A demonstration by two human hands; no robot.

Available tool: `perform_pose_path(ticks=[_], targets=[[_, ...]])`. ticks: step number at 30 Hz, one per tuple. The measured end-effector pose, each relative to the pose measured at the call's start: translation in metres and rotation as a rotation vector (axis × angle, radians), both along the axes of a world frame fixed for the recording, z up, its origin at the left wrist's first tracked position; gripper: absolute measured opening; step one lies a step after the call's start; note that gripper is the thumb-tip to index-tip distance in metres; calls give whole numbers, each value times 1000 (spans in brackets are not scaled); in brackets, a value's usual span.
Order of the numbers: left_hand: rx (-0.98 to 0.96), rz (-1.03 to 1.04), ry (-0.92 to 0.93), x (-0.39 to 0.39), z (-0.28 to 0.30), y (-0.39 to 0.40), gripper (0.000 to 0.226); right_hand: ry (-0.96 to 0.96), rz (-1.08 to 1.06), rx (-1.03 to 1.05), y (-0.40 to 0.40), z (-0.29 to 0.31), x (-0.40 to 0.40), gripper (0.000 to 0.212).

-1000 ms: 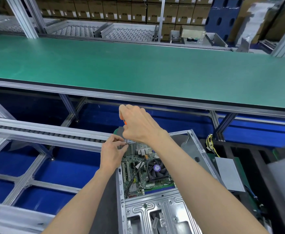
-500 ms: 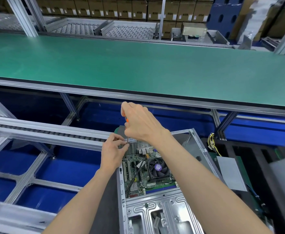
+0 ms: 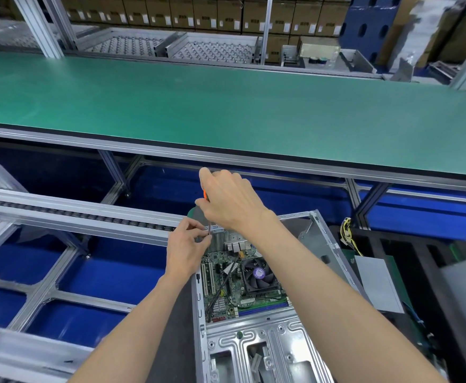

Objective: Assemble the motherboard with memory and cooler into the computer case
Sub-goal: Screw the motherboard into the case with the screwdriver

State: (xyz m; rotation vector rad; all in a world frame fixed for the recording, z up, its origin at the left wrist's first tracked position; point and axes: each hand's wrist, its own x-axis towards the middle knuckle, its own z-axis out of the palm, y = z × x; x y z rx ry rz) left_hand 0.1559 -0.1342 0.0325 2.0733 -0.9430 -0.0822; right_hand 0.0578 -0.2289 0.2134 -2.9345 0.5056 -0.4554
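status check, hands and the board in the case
Right hand grips the screwdriver handle; left hand pinches its shaft. Motherboard with cooler fan sits in the computer case. Nothing blocking.

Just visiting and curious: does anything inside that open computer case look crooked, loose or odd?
One thing: a dark strip lies slantwise across the motherboard beside the cooler fan, unfastened as far as I can tell. Otherwise the board sits square in the case.

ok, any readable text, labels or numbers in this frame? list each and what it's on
None can be read.
White labels on the brown cardboard boxes: too small and blurred.
Round purple sticker on the black cooler fan: print illegible.
Markings on the green motherboard: too fine to read.
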Motion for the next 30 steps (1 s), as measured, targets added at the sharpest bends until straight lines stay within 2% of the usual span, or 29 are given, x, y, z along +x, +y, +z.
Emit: perform_pose_path(ticks=[2,5,10,13,16,18,20,25,30], targets=[[-1,-3,15,1,-2,0,6,6,-7,-44,0,1,1,26],[-12,-4,66,1,-3,-1,7,42,78,39,0,7,3,21],[-37,-17,158,0,-1,-1,25,52,-41,-65,3,8,7,22],[-26,-13,126,-1,1,-1,31,97,20,23,0,10,8,19],[27,-20,50,0,0,-1,17,111,80,75,0,11,7,18],[36,-24,31,1,-1,-1,11,64,13,-5,3,8,7,15],[41,-25,11,0,0,-1,9,35,-42,-93,3,6,7,19],[34,-8,-4,-1,1,-1,13,87,61,45,5,12,8,18],[37,-21,50,0,1,-2,9,83,-47,-32,5,11,8,20]])
